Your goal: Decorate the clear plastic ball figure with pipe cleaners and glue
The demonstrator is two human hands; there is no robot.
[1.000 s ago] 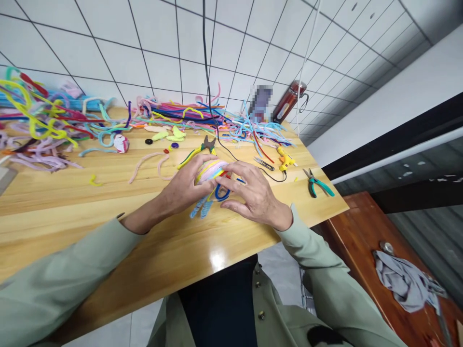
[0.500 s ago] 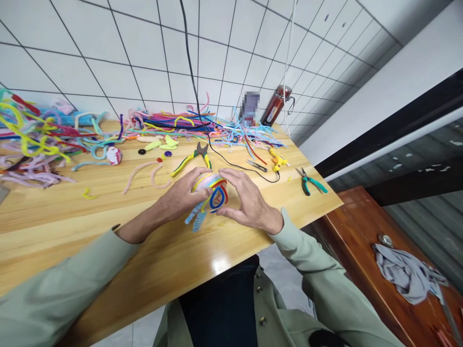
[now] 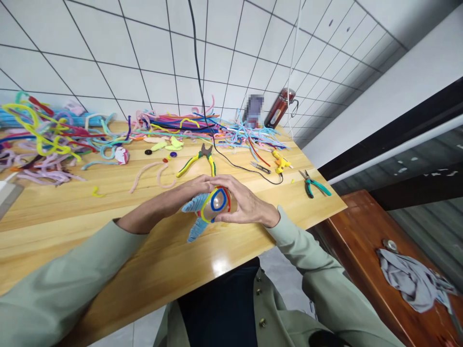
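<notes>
Both my hands hold one small pipe-cleaner figure just above the wooden table. It has yellow, blue and red rings at its front and light blue fuzzy pieces hanging at its lower left. My left hand curls over its top and left side. My right hand wraps round its right side, with fingertips meeting the left hand's over the top. Much of the figure is hidden by my fingers.
Heaps of coloured pipe cleaners line the table's far edge. Yellow-handled pliers, small snips, a yellow glue gun with a black cord, and green-handled pliers lie beyond my hands. A red flask stands by the wall. A grey cloth lies on a bench at right.
My hands have closed in round the figure and turned it, so its coloured rings now face me. The pastel striped top seen earlier is now under my fingers.
</notes>
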